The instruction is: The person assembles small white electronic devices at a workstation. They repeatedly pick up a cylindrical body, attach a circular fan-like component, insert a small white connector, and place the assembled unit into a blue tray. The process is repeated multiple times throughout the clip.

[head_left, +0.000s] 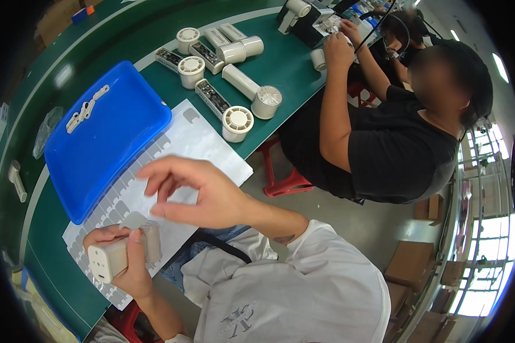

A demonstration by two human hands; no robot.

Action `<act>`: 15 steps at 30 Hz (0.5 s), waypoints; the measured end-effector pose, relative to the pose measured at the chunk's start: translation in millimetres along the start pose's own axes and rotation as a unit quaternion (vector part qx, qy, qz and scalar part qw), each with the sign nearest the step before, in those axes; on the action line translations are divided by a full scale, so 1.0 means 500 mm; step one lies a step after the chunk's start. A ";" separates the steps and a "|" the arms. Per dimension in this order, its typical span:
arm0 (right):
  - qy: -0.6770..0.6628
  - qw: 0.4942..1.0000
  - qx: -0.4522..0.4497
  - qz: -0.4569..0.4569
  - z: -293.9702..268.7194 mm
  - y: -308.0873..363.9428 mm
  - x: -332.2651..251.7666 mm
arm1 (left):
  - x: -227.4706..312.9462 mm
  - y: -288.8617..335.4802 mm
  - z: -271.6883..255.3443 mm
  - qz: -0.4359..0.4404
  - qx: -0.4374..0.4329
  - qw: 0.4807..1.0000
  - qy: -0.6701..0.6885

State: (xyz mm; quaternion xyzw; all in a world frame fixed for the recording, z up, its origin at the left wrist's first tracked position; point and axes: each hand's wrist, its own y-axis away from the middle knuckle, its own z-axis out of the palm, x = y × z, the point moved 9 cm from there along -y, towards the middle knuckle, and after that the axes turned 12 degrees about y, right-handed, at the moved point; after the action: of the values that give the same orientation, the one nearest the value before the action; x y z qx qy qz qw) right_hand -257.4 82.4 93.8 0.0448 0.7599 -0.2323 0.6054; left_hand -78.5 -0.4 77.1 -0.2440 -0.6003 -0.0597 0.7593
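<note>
- The left hand is closed around a cream device, held over the table's near edge; thumb on one side, fingers on the other, some of them hidden behind it.
- The device's flat end with small holes faces outward; its other end, past the thumb, is blurred and hard to make out.
- The right hand is empty, thumb and forefinger well apart, raised over the sheet; the other fingers curl and partly hide one another.
- The sheet, printed with grey shapes, lies along the near edge of the table, partly covered by both hands; whether it runs under the tray, I cannot tell.
- In the tray, white parts overlap near one rim, too small to count surely.
- Toward the table's upper end, more devices overlap; some show circuit boards.
- Beyond them, a co-worker's hands are at a black machine, cut by the upper edge; their hold is unclear.
</note>
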 end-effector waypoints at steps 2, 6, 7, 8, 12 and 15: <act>-0.034 0.998 -0.040 -0.016 0.027 0.001 -0.008 | -0.002 -0.001 0.009 -0.012 -0.009 1.000 0.003; -0.010 0.999 -0.029 -0.038 0.031 -0.009 -0.004 | -0.005 0.004 0.013 -0.017 -0.023 1.000 -0.002; -0.009 0.999 -0.018 -0.038 0.025 -0.012 -0.004 | -0.008 0.003 0.016 -0.018 -0.028 0.999 0.006; -0.007 0.999 -0.008 -0.038 0.021 -0.012 -0.004 | -0.010 0.001 0.018 -0.019 -0.034 0.999 0.014; 0.015 0.996 0.067 -0.061 -0.021 -0.011 -0.009 | -0.032 -0.006 0.000 -0.031 -0.026 0.998 0.044; -0.026 0.996 0.059 -0.059 -0.026 -0.022 -0.007 | -0.010 -0.011 -0.010 -0.019 -0.046 0.989 0.137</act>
State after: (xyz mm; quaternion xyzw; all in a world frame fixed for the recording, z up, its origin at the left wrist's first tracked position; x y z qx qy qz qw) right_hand -271.8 78.5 102.4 0.0295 0.7304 -0.3131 0.6063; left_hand -77.5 -8.6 73.0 -0.2569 -0.4920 -0.1346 0.8209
